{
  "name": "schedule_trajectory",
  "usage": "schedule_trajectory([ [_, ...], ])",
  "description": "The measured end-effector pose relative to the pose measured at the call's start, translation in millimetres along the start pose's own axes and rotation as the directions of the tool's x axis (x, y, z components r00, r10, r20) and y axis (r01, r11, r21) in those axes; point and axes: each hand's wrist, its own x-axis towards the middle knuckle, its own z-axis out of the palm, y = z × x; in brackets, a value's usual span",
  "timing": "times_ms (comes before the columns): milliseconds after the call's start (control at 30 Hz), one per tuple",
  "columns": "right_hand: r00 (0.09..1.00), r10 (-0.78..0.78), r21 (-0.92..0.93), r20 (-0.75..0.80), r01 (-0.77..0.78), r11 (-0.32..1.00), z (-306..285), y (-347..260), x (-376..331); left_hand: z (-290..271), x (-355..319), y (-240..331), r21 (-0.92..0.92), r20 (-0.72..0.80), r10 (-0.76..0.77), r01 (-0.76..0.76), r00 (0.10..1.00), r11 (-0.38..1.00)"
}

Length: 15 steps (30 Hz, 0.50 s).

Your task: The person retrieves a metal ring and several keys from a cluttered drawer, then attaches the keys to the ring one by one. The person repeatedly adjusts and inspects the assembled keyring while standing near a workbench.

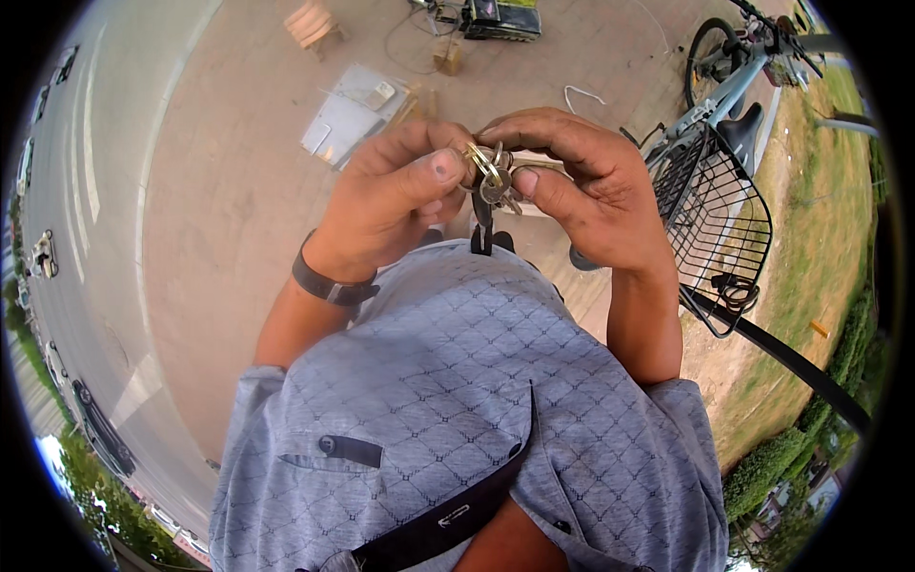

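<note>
In front of my chest, both hands are raised around a bunch of metal keys (495,185) on rings. My left hand (386,191) is closed, with thumb and fingers pinching the bunch from the left. From the other side, my right hand (596,191) grips the same bunch, its thumb against the keys and its fingers curled over the top. A black strap-like piece (482,229) hangs just under the keys. Parts of the keys are hidden behind my fingers. On my left wrist is a dark band (329,284).
A light-blue bicycle (729,91) with a black wire basket (720,205) stands at the right, beside grass (820,248). A pale flat-topped object (348,114), a small wooden stool (313,24) and a dark machine (500,19) are on the paving ahead. A road (105,191) with cars runs along the left.
</note>
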Motion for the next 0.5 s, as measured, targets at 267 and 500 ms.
schedule_trajectory([
  [267, 0.971, 0.233, 0.358, 0.044, -0.233, 0.904, 4, -5, 3, -17, 5, 10, 0.168, -0.002, 0.024, -0.024, 1.000, 0.986],
  [500, 0.967, 0.248, 0.341, -0.060, -0.213, 0.915, 16, -7, 9, -15, 12, 10, 0.107, -0.096, 0.063, -0.053, 0.993, 0.993],
])
